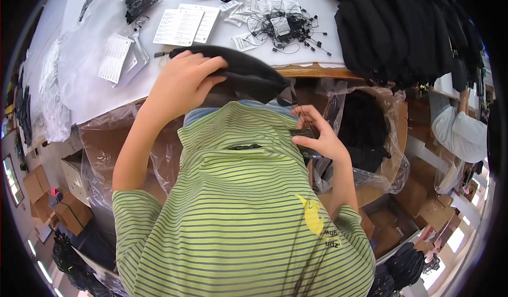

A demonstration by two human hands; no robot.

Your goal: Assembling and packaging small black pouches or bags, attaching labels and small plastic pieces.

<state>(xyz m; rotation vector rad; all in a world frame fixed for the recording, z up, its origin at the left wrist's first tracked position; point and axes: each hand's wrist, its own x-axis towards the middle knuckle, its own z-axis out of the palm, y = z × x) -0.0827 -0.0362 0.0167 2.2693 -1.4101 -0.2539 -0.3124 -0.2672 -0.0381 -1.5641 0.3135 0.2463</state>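
Observation:
My left hand (190, 83) is closed on a black fabric piece (248, 67) at the table's near edge, fingers over its top. The piece is curved, with a fold or opening along its near side; its exact kind cannot be told. Near its right end my right hand (320, 135) is in a pinch, thumb and fingers around a thin black string. A small dark flat piece, perhaps a tag, shows between these fingers, partly hidden.
On the white table (143, 75) lie printed white cards (180, 24), a tangle of black tag strings (286, 27) and small white labels (243, 42). Black garments (397, 32) are stacked at the right. Below the edge stands a plastic-lined carton (394, 122) holding black items.

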